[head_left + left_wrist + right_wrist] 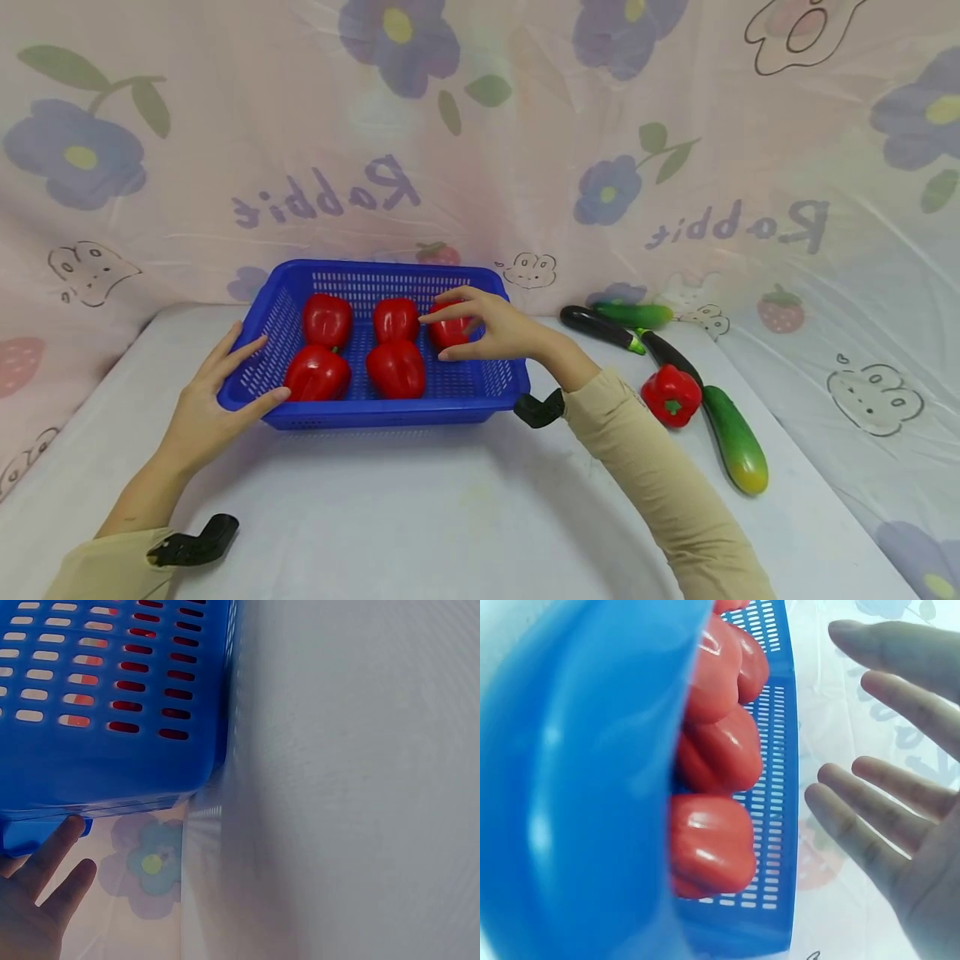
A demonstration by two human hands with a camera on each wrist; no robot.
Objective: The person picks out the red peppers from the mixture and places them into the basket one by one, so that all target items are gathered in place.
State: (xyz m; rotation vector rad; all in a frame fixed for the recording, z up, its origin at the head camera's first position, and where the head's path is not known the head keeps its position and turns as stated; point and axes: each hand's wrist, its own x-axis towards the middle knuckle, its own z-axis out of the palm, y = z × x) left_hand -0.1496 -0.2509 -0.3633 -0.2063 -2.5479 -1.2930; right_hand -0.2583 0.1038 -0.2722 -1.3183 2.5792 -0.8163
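A blue slatted basket (390, 407) stands on the white table with several red bell peppers (396, 369) inside. At its left end is my left hand (201, 408), fingers spread along the rim and thumb reaching over the front left corner. Two of those fingers (46, 859) show beside the basket's wall in the left wrist view. My right hand (498, 327) hovers over the basket's right end, partly covering the rightmost pepper (444, 329). In the right wrist view its fingers are apart with nothing between them, and that pepper (712, 844) lies inside the basket.
Right of the basket lie two dark eggplants (600, 327), a green cucumber (633, 315), another red bell pepper (672, 395) and a green cucumber with a yellow tip (735, 442). A printed curtain (495, 167) hangs behind the table. Black devices are strapped to both wrists.
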